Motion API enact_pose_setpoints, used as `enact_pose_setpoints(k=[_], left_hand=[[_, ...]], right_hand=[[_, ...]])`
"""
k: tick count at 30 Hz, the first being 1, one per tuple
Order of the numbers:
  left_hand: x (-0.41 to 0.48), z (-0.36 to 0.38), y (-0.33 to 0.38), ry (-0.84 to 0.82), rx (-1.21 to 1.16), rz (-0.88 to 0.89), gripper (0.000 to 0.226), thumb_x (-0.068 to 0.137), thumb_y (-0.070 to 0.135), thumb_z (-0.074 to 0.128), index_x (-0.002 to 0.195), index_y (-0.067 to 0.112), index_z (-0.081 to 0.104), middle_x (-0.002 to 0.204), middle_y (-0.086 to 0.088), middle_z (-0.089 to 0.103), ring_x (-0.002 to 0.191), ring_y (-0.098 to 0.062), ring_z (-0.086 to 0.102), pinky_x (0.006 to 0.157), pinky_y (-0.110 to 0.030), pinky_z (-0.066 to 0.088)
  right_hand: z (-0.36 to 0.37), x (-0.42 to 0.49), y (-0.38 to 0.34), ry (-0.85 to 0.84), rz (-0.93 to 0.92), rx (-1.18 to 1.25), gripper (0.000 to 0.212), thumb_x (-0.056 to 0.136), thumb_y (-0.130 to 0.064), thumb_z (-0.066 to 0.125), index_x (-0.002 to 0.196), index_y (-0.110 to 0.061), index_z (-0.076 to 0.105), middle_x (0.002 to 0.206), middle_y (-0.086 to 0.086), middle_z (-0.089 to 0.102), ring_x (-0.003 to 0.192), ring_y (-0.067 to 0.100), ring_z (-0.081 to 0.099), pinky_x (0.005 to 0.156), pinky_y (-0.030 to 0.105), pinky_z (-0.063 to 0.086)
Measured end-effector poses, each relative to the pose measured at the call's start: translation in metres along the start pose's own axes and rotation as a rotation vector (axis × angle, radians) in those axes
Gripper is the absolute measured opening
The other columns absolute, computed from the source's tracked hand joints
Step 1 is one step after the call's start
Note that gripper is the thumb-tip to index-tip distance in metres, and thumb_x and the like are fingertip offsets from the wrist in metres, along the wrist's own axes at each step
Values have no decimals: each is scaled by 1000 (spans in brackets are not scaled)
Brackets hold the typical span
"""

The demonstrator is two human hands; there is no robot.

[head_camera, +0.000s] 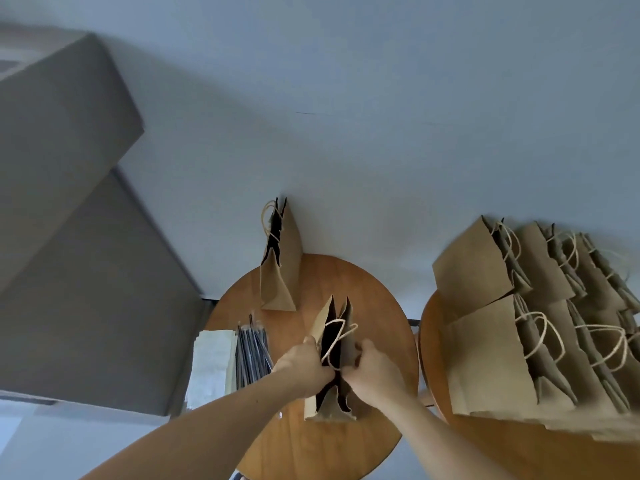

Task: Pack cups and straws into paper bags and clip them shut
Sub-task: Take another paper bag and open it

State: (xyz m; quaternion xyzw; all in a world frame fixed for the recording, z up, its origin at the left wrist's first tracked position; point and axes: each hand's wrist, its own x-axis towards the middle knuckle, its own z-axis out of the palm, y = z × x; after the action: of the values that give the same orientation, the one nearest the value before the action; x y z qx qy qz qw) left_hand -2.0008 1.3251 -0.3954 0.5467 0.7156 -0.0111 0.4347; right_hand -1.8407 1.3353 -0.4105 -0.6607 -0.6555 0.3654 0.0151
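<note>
A brown paper bag (320, 403) with rope handles stands upright on a round wooden table (311, 452). My left hand (306, 367) grips the left side of its top edge, and my right hand (372, 370) grips the right side, both fingers curled over the rim. The mouth is narrow and dark; I cannot see what is inside. A second paper bag (278, 275) stands at the table's far edge. A bundle of dark wrapped straws (251, 355) lies at the table's left side. No cups or clips show.
Several paper bags (485, 362) stand packed in rows on a second round table (429, 372) at the right. A white sheet (211, 365) lies beside the straws. Stacked grey cardboard boxes (86, 271) fill the left. A pale wall rises behind.
</note>
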Motion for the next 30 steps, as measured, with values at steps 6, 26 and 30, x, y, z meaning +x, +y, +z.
enact_pose_setpoints(k=[6,26,30], left_hand=[[12,9,0,148,-45,-117,29,98,35,48,115,12,50,101,-7,64,89,-26,68,83,-40,59],[12,26,-42,-38,-372,-232,37,87,44,63,108,21,44,90,-14,67,47,-20,66,62,-46,63],[12,11,-47,-173,-170,-133,92,63,64,73,138,30,31,129,-4,55,92,-16,63,58,-24,55]], right_hand=[[-2,7,0,172,-35,-168,40,89,-45,61,120,-26,43,102,-8,66,82,12,68,55,16,45],[-9,6,27,-94,-8,-106,44,94,-42,59,133,-26,47,119,-6,63,102,16,66,85,30,57],[-12,2,25,-188,9,3,73,86,-46,68,147,-25,34,143,-2,50,123,22,56,96,37,53]])
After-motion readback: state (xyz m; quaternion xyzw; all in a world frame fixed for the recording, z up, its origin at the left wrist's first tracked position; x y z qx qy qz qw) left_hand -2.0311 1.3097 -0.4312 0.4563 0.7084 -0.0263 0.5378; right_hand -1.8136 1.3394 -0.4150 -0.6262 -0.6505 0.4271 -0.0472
